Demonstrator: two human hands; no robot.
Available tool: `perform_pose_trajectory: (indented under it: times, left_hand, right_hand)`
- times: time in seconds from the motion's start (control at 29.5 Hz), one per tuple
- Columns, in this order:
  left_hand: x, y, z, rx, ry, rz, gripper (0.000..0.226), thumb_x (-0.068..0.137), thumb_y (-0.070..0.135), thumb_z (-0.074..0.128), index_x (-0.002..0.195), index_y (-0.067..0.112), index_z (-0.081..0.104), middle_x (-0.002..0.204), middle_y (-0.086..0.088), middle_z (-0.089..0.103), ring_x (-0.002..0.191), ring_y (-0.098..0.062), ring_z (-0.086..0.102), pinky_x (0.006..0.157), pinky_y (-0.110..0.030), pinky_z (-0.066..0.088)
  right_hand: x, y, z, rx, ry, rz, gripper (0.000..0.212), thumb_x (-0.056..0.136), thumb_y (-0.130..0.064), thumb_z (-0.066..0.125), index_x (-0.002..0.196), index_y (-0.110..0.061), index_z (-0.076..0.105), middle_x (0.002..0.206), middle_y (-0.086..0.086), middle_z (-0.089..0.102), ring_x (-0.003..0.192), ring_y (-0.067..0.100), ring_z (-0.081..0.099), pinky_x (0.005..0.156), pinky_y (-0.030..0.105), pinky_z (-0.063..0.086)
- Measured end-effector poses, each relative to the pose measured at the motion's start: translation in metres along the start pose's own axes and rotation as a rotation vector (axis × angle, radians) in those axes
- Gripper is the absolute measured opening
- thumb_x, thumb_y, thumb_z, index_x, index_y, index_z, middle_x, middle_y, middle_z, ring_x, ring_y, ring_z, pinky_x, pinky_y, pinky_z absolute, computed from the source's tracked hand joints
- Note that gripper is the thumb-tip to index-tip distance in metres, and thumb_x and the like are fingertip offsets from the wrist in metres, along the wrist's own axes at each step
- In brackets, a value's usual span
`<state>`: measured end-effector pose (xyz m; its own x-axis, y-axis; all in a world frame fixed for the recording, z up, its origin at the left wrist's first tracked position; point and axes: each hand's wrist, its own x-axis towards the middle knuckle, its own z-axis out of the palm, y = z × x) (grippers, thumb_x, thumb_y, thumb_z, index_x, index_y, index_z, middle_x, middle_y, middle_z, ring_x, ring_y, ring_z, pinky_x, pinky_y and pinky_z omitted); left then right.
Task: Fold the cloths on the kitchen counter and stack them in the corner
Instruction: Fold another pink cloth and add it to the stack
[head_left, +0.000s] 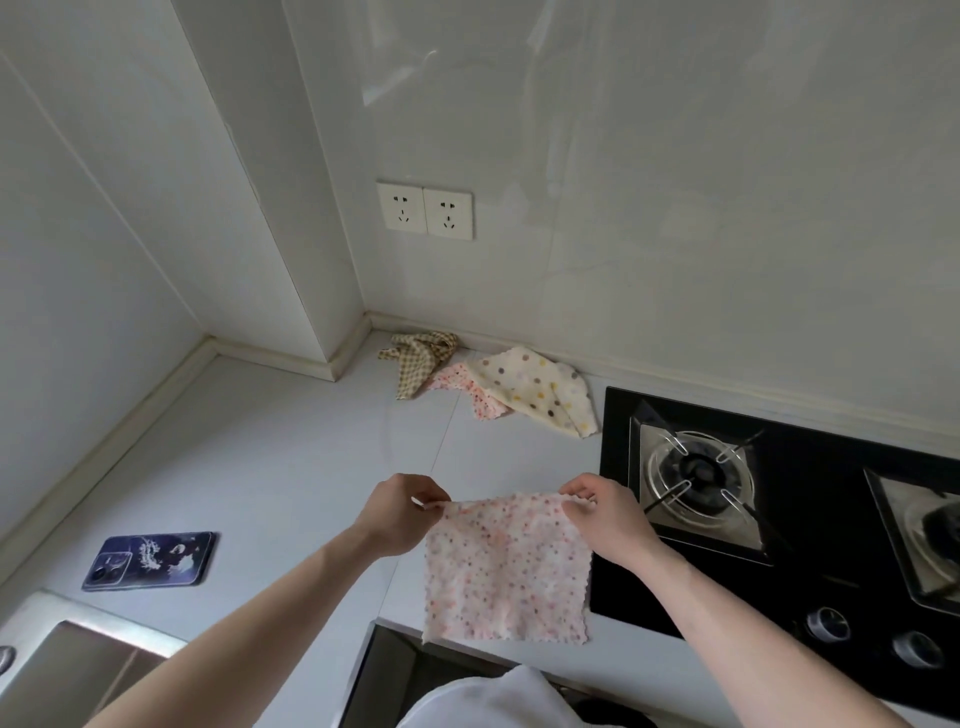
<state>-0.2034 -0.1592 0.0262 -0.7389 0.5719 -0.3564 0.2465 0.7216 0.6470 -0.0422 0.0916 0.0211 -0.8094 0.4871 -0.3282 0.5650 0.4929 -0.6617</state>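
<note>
- The left hand (402, 506) is bare, with no glove, ring or watch showing.
- The right hand (602, 512) is bare too, its wrist without any band.
- Both forearms are uncovered for their whole visible length; no sleeve reaches into view along them.
- A white garment (498, 699) covers the person's front at the bottom edge, plain and smooth, with soft rounded folds and no visible print.

Soft, even daylight fills the view, with faint shadows only. A pale sheen of glare lies on the glossy wall (649, 130). Wide-angle distortion bends straight lines near the edges; focus is fairly sharp throughout.
</note>
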Motion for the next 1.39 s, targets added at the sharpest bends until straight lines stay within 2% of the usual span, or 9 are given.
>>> perform_pose_trajectory:
  times: [0.34, 0.51, 0.78, 0.88, 0.98, 1.05, 1.19, 1.32, 1.39]
  left_hand:
    - [-0.015, -0.033, 0.044, -0.016, 0.031, -0.033, 0.031, 0.083, 0.008, 0.064, 0.092, 0.033, 0.081, 0.097, 0.016, 0.078, 0.090, 0.000, 0.072, 0.088, -0.022, 0.059]
    - [-0.024, -0.047, 0.057, 0.131, -0.035, -0.011, 0.036, 0.083, 0.010, 0.060, 0.104, 0.030, 0.081, 0.110, 0.014, 0.077, 0.100, -0.003, 0.071, 0.097, -0.022, 0.055]
    - [-0.028, -0.062, 0.073, 0.311, -0.178, -0.018, 0.042, 0.092, 0.018, 0.060, 0.131, 0.031, 0.068, 0.140, 0.014, 0.063, 0.133, -0.011, 0.054, 0.115, -0.024, 0.038]
    - [-0.030, -0.063, 0.077, 0.351, -0.238, -0.011, 0.041, 0.092, 0.023, 0.061, 0.131, 0.033, 0.065, 0.144, 0.014, 0.058, 0.135, -0.012, 0.050, 0.115, -0.026, 0.037]
    - [-0.028, -0.059, 0.077, 0.388, -0.174, 0.037, 0.041, 0.091, 0.028, 0.062, 0.132, 0.036, 0.062, 0.146, 0.013, 0.050, 0.132, -0.011, 0.047, 0.110, -0.028, 0.044]
    - [-0.026, -0.053, 0.079, 0.405, -0.177, 0.084, 0.046, 0.091, 0.030, 0.061, 0.136, 0.036, 0.059, 0.150, 0.012, 0.044, 0.135, -0.013, 0.043, 0.109, -0.031, 0.045]
    - [-0.025, -0.036, 0.096, 0.473, -0.304, 0.165, 0.056, 0.092, 0.032, 0.061, 0.146, 0.038, 0.050, 0.161, 0.010, 0.031, 0.144, -0.018, 0.032, 0.119, -0.038, 0.036]
    - [-0.025, -0.032, 0.115, 0.510, -0.415, 0.189, 0.068, 0.088, 0.024, 0.060, 0.152, 0.039, 0.041, 0.166, 0.011, 0.021, 0.149, -0.020, 0.024, 0.122, -0.041, 0.031]
    - [-0.027, -0.033, 0.121, 0.516, -0.460, 0.179, 0.074, 0.088, 0.022, 0.059, 0.155, 0.041, 0.035, 0.168, 0.014, 0.016, 0.151, -0.021, 0.020, 0.123, -0.043, 0.030]
  right_hand:
    - [-0.011, 0.037, 0.025, -0.117, 0.015, -0.064, 0.015, 0.092, -0.017, 0.072, 0.087, -0.032, 0.072, 0.097, -0.016, 0.062, 0.087, -0.002, 0.060, 0.071, 0.013, 0.043]
    - [-0.028, 0.052, 0.048, -0.226, -0.080, -0.059, 0.015, 0.092, -0.023, 0.072, 0.089, -0.038, 0.071, 0.094, -0.018, 0.059, 0.084, -0.001, 0.059, 0.068, 0.008, 0.038]
    - [-0.040, 0.063, 0.077, -0.320, -0.191, -0.077, 0.015, 0.097, -0.024, 0.066, 0.103, -0.034, 0.074, 0.098, -0.021, 0.056, 0.080, -0.009, 0.054, 0.065, 0.005, 0.037]
    - [-0.042, 0.067, 0.081, -0.321, -0.209, -0.057, 0.018, 0.096, -0.021, 0.064, 0.103, -0.034, 0.073, 0.103, -0.020, 0.059, 0.085, -0.007, 0.057, 0.071, 0.005, 0.041]
    - [-0.042, 0.069, 0.081, -0.318, -0.219, -0.027, 0.018, 0.096, -0.024, 0.064, 0.107, -0.035, 0.071, 0.109, -0.019, 0.059, 0.094, -0.005, 0.058, 0.081, 0.011, 0.047]
    - [-0.041, 0.066, 0.078, -0.275, -0.164, -0.001, 0.022, 0.096, -0.027, 0.066, 0.117, -0.033, 0.068, 0.121, -0.017, 0.057, 0.104, 0.000, 0.060, 0.086, 0.013, 0.047]
    - [-0.033, 0.057, 0.071, -0.182, -0.083, 0.107, 0.057, 0.095, -0.026, 0.069, 0.147, -0.022, 0.045, 0.148, -0.004, 0.041, 0.123, 0.014, 0.059, 0.089, 0.016, 0.044]
    - [-0.021, 0.052, 0.070, -0.201, -0.146, 0.210, 0.078, 0.099, -0.029, 0.064, 0.161, -0.018, 0.018, 0.164, 0.005, 0.022, 0.143, 0.023, 0.044, 0.109, 0.031, 0.043]
    - [-0.016, 0.052, 0.071, -0.202, -0.167, 0.256, 0.077, 0.099, -0.030, 0.063, 0.161, -0.019, 0.018, 0.162, 0.006, 0.026, 0.138, 0.024, 0.049, 0.102, 0.029, 0.047]
